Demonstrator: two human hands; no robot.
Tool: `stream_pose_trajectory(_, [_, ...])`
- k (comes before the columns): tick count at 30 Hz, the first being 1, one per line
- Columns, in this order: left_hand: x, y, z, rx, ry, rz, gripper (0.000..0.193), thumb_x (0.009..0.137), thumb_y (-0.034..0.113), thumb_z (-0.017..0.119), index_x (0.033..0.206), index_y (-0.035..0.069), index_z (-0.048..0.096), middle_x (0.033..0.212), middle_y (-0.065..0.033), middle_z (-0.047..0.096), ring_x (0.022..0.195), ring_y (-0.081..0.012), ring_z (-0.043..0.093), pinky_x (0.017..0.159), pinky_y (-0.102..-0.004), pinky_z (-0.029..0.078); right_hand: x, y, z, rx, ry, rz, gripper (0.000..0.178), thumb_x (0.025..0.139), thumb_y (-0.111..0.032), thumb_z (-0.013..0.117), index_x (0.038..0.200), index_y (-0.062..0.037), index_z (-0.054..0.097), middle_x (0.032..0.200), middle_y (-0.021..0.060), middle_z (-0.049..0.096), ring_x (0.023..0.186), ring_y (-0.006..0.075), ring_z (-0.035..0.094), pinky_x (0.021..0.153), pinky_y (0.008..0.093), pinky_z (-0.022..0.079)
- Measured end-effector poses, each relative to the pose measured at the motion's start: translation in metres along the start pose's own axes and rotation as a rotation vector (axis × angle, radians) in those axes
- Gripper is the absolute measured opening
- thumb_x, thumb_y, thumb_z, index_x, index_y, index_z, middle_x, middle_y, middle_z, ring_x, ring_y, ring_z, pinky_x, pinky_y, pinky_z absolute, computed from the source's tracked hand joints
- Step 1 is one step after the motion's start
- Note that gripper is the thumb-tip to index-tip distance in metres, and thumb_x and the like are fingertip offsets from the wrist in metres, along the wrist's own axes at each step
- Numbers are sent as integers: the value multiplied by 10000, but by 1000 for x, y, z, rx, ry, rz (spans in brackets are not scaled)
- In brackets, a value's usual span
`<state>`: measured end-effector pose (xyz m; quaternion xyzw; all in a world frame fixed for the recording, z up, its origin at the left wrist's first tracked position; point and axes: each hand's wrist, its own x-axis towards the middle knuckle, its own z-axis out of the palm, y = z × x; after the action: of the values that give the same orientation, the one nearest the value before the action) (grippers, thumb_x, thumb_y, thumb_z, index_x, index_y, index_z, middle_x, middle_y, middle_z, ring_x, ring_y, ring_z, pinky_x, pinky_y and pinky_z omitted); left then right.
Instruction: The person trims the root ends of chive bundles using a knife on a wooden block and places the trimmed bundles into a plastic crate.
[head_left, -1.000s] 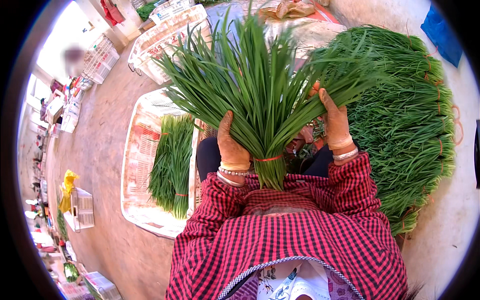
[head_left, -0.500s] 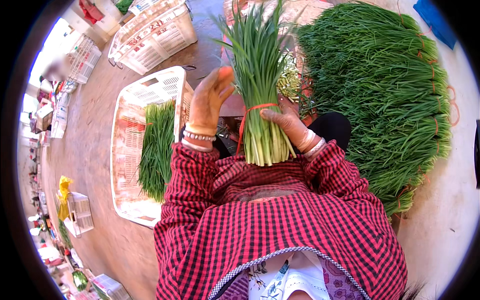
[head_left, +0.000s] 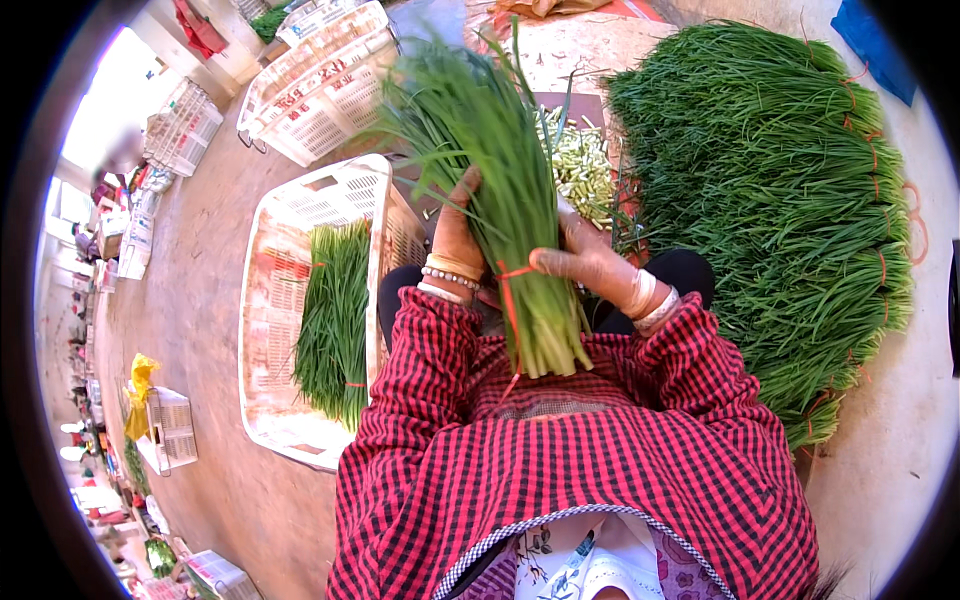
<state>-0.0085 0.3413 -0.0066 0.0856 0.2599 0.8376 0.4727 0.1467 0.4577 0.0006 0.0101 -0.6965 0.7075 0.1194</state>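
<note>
A bundle of garlic chives (head_left: 510,215) is held up in front of my chest, leaves pointing away and leaning left, pale cut ends toward me. An orange-red tie (head_left: 515,272) circles its lower part, with a loose end hanging over the stems. My right hand (head_left: 592,257) grips the bundle from the right, thumb across the front near the tie. On the left side, my left hand (head_left: 456,232) clasps the leaves above the tie; most of its fingers are hidden behind them. The leaf tips are blurred by motion.
At left stands a white plastic crate (head_left: 262,425) with chive bundles (head_left: 335,315) inside. Stacked white crates (head_left: 325,95) are farther back. To the right lies a long row of tied chives (head_left: 760,220). Cut stem pieces (head_left: 580,160) lie beyond my hands.
My left hand has come from open beside the bundle to a hold on its left side. The bundle has moved nearer me, its leaves tilting left.
</note>
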Motion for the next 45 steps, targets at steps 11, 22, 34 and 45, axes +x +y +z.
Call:
stream_pose_trajectory(11, [-21,-11,28,66,207,289,279,971,210,632,1195,43,636,1131,-89,692,992,-249,687,880,-395,574,29,-6,-73,260,681,-69,354,840,-156,703,1151,5,644,1034,76,693,898,200,677,806,336,562])
stream_pose_trajectory(22, [-18,-12,-10,-84,218,161,351,991,300,567,1201,31,644,1165,-110,698,1043,-295,675,942,-438,542,-1,11,-87,494,520,19,564,969,-421,620,1375,-51,492,1285,126,605,1093,242,627,907,372,515])
stream_pose_trajectory(34, [11,4,-58,-238,160,74,466,1014,413,514,1306,57,584,1309,-139,629,1191,-342,593,1061,-513,444,-16,30,9,502,105,354,498,946,-390,651,1282,-29,576,1091,51,677,943,133,654,855,286,519])
stream_pose_trajectory(45, [-69,-63,-80,307,232,-329,666,941,611,564,1400,132,510,1383,-57,556,1211,-220,552,997,-429,458,-16,40,4,-87,165,380,697,812,-477,795,1263,14,592,1141,116,685,1029,189,655,915,305,508])
